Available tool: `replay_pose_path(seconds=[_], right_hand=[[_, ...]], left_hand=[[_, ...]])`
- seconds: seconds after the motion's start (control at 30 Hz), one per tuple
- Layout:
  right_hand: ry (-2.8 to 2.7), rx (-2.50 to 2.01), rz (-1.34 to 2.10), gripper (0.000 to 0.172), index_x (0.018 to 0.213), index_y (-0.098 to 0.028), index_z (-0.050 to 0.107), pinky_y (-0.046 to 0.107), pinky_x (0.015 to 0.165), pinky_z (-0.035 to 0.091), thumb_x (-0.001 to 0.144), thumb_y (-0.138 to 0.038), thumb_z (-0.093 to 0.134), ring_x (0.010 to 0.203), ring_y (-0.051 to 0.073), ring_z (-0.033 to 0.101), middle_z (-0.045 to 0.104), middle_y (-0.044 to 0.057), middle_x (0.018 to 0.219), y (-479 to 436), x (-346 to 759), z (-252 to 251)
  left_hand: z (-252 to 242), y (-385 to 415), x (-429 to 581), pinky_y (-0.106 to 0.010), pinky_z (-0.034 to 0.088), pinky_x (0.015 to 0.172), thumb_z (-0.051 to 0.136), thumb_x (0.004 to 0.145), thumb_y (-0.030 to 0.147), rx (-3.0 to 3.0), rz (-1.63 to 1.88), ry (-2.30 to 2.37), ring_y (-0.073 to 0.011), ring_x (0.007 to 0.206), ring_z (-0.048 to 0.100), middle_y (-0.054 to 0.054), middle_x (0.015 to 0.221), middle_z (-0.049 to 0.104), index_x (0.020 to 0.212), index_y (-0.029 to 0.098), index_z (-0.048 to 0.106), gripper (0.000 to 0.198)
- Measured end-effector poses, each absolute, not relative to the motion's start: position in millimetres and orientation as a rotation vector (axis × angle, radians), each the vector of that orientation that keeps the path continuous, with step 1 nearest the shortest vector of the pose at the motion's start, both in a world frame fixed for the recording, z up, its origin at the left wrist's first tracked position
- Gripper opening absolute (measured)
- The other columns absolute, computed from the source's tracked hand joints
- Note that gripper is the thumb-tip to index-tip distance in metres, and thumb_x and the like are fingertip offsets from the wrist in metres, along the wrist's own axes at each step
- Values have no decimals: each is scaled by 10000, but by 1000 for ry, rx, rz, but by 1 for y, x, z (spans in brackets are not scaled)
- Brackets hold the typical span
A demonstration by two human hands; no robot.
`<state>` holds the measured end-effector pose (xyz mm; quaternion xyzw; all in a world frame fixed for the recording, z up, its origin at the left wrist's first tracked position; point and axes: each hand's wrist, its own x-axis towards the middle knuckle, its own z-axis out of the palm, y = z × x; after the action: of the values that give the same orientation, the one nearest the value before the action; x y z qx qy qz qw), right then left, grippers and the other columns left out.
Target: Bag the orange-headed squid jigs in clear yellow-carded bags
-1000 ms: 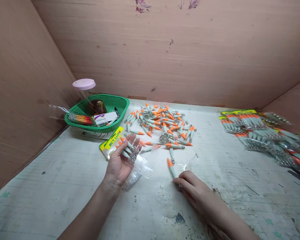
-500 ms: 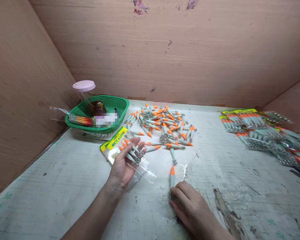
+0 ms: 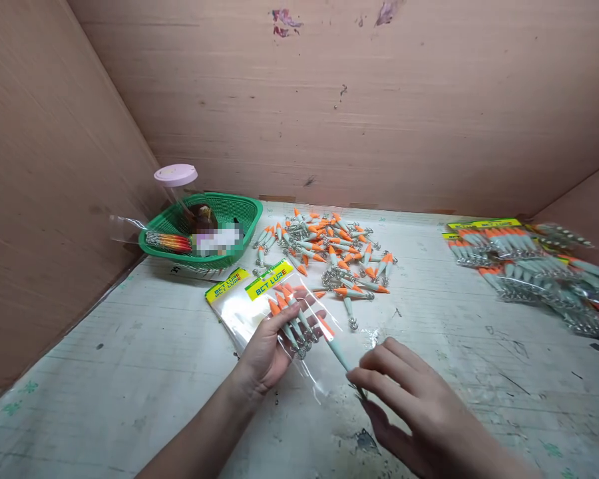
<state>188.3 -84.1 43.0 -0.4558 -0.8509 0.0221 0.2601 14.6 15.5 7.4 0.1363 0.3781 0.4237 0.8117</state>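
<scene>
My left hand [image 3: 274, 342] grips a clear plastic bag [image 3: 312, 372] with a yellow "BCT LURE" header [image 3: 268, 279]. Several pale green squid lures with orange tips [image 3: 289, 319] lie under my left thumb, hooks toward me; they look to be inside the bag, though the glare makes this hard to confirm. My right hand [image 3: 409, 392] pinches one more lure [image 3: 340, 352] by its hook end. Its orange tip points up and left, right beside the bag and my left fingers. Beneath my left hand lies a stack of similar header bags [image 3: 224, 309].
A pile of loose lures [image 3: 334, 246] covers the back middle of the table. At the right sit several filled lure packs [image 3: 534, 266]. A green basket [image 3: 252, 213] at back left holds a pink-lidded container [image 3: 176, 175] and packed lures. Wooden panels [image 3: 329, 120] enclose the table.
My left hand has shifted right with the bag and its lures, uncovering the stack of bags. My right hand has lifted its lure and tilted it toward the bag.
</scene>
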Motion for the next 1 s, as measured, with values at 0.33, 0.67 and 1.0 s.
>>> replay_pose_path(seconds=[0.33,0.67,1.0], right_hand=[[-1984,-1307,-223,288,1040,-150,620,355,695,450,827,6,506,808,206,532,659,116,944,-77,174,7],[-1773,-1271,75,154,959,-205,578,294,634,434,845,-102,574,712,163,528,593,28,768,-61,190,15],[-2074,-1654,306,174,983,-170,600,384,720,498,851,-176,486,849,226,566,588,101,918,-30,229,-37]], left_hand=[[7,7,21,-403,570,818,603,817,122,315,887,750,-265,867,705,-139,1004,718,1077,108,640,262],[7,7,21,-381,601,716,605,814,111,223,873,798,-275,847,708,-143,1054,706,1140,124,605,326],[16,27,8,-342,617,644,517,855,92,154,1057,794,-237,789,714,-147,968,720,1051,69,614,220]])
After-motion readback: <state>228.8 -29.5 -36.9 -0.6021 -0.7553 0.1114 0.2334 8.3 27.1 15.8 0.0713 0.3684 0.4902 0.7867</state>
